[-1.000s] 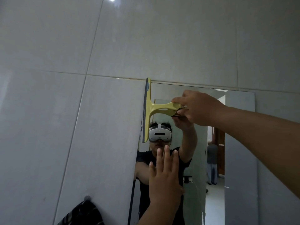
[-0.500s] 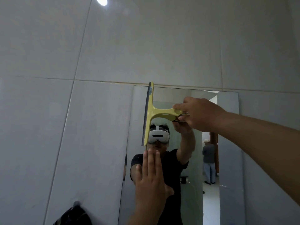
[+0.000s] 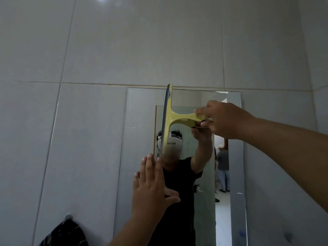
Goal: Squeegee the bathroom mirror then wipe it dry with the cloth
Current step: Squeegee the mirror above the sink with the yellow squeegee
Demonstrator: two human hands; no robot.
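Moved: Against the frame half a second back, the yellow squeegee (image 3: 167,119) sits farther right on the mirror (image 3: 142,110), its blade nearer the middle of the glass; more bare mirror now shows to its left.
Right fingers: The right hand (image 3: 225,119) pinches the end of the squeegee's handle, thumb below and fingers (image 3: 201,110) on top, closed firmly on it.
Left fingers: The left hand (image 3: 150,189) is flat and spread, holding nothing, palm towards the lower glass; whether it presses the surface cannot be told.
Squeegee: Blade upright against the upper part of the mirror, its top end at the mirror's top edge, its lower end just above the left fingertips.
Progress: By the look of it, the squeegee pass is under way along the top band only; the lower glass and the whole drying step appear still to come.
Cloth: A dark striped cloth (image 3: 65,233) hangs from a wall hook (image 3: 68,217) at lower left, untouched and well apart from both hands.
Edges: Grey wall tiles (image 3: 79,139) frame the mirror; a grout line runs just above its top edge.
Room: Open glass lies right of the blade up to the mirror's right edge, and below; the left hand stands in the path of any downward stroke.
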